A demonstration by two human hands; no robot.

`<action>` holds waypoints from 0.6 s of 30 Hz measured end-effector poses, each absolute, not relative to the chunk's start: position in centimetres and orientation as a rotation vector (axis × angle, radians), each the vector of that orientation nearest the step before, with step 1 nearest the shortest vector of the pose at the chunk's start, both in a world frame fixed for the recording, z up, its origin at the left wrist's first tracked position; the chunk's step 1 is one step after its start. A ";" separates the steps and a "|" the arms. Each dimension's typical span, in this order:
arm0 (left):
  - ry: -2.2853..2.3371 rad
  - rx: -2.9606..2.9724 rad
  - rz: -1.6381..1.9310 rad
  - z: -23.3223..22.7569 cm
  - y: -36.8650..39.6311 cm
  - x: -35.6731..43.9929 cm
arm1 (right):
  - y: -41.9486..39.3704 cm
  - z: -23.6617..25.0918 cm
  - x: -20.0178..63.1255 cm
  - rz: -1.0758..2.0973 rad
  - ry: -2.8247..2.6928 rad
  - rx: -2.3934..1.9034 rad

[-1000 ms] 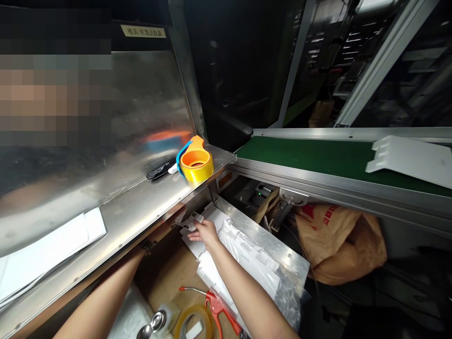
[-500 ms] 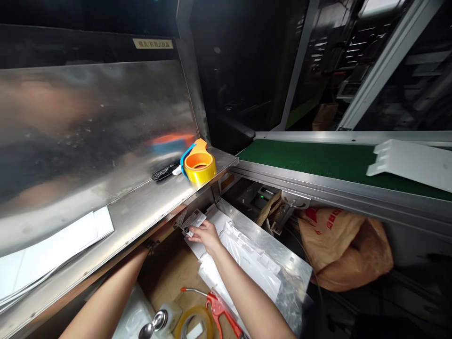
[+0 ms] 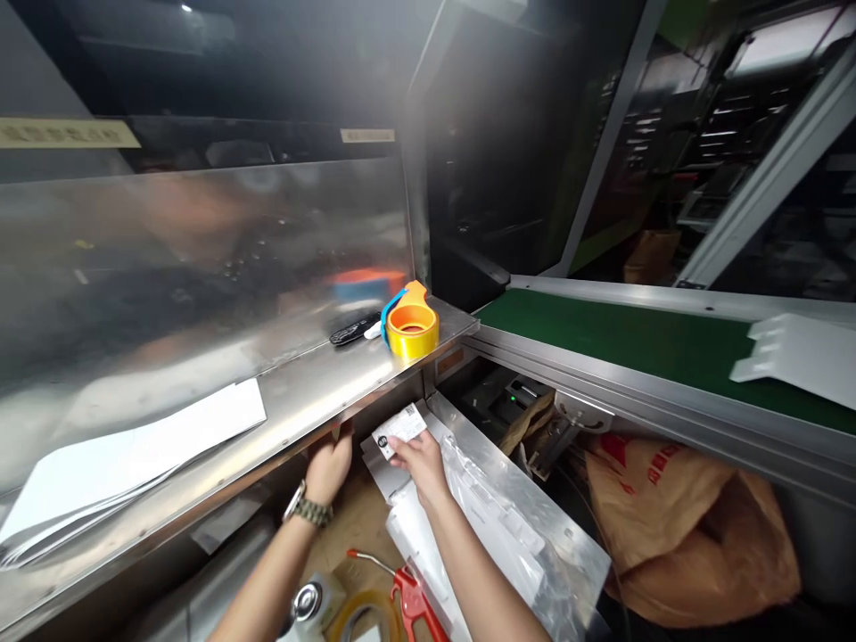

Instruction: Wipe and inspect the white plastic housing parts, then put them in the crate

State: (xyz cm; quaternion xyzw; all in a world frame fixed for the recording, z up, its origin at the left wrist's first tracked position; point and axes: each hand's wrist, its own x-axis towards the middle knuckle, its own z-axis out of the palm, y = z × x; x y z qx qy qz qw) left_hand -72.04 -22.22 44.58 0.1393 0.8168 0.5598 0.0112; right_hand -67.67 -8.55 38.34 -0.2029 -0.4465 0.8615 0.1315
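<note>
Label (image 3: pixel 399 429), small and white with printed marks, pinched at its lower edge between thumb and fingers of right hand (image 3: pixel 420 460), held just under the front lip of metal shelf (image 3: pixel 314 392) and above a stack of white plastic parts in clear bags (image 3: pixel 468 517). Left hand (image 3: pixel 329 468) raised beside it, fingers curled up against the underside of the shelf edge, thumb side toward the label but apart from it; whether anything is gripped there cannot be told. Wristwatch (image 3: pixel 306 508) on the left wrist.

On the shelf: yellow tape roll in an orange and blue dispenser (image 3: pixel 410 323) near the far corner, a black object (image 3: pixel 353 330) just beside it, white sheets of paper (image 3: pixel 127 464) lying flat toward the near left end. Below, near the forearms: red-handled tool (image 3: pixel 415 602), another tape roll (image 3: pixel 365 615), a small bottle with a shiny cap (image 3: pixel 313 602). To the right: green conveyor belt (image 3: pixel 621 334) carrying a white plastic part (image 3: pixel 799 357), and under it a crumpled brown paper sack with red print (image 3: pixel 682 526).
</note>
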 end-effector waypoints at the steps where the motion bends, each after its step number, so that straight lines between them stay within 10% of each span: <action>1: 2.589 0.393 1.770 44.1 -22.6 -71.4 | -8.8 38.7 -66.7 2.486 -1.309 -0.581; 8: 2.697 0.576 1.718 42.2 -25.7 -63.4 | -10.4 40.5 -59.2 2.396 -1.604 -0.443; 14: 2.943 0.821 1.298 45.2 -31.4 -58.4 | -10.4 41.6 -55.4 1.375 -2.344 0.296; 18: 3.093 0.981 1.201 48.9 -36.5 -56.1 | -12.7 41.8 -54.3 1.410 -2.412 0.532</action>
